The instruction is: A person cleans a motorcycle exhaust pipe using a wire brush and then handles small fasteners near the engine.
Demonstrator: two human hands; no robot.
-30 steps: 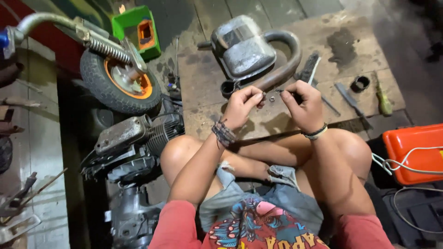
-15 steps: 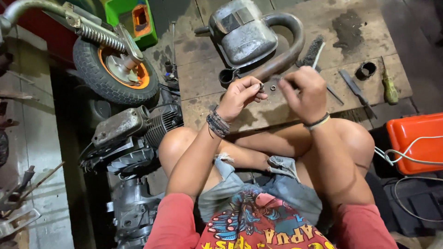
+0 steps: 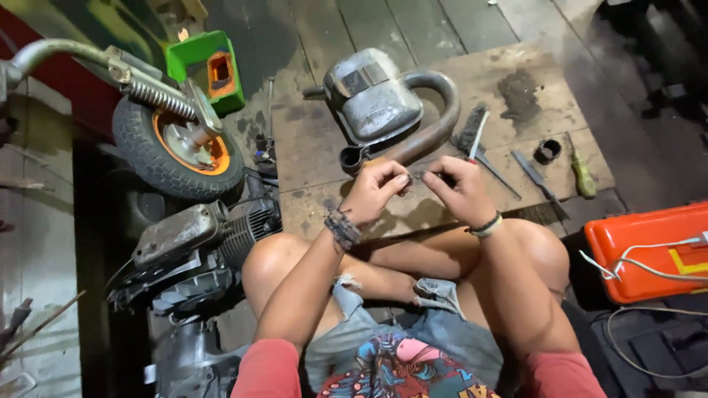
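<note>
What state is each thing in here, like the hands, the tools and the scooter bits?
left hand: fingertips pinched on a small part
right hand: pinching the same small part
small part: held between both hands, too small to identify
exhaust muffler: lying on the wooden board
wire brush: lying flat
screwdriver: lying flat, untouched
wheel: tilted, tyre on
orange case: closed

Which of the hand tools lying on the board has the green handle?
The screwdriver at the board's far right edge, beyond the small black ring. The brush and flat file are dark.

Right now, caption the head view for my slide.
Seated person's left hand and right hand pinch a small part over a board, muffler beyond.
</note>
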